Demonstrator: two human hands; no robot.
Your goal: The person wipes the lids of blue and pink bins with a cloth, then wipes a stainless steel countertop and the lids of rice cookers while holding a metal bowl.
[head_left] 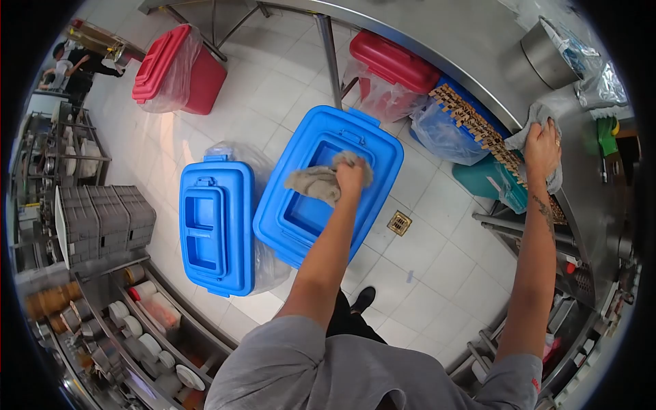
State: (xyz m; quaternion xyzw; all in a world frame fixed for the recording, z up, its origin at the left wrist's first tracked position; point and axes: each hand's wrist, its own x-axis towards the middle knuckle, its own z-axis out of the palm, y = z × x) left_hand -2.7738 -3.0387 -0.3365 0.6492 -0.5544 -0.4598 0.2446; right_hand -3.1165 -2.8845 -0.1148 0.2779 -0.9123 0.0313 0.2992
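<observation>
My left hand (351, 176) presses a grey-brown rag (316, 182) onto the recessed lid of a blue bin (383, 147) on the floor in front of me. My right hand (542, 145) rests on a grey cloth (537, 117) at the edge of the steel counter (478, 48) on the right. A second blue lidded bin (217, 225) stands just left of the first one.
Two red lidded bins (179, 68) (393, 65) lined with plastic stand farther off, one under the counter. A blue crate in plastic (451, 126) and a teal one (482, 179) sit by the counter. Grey crates (106, 219) and shelves with bowls are at the left. Another person (75, 65) stands far left.
</observation>
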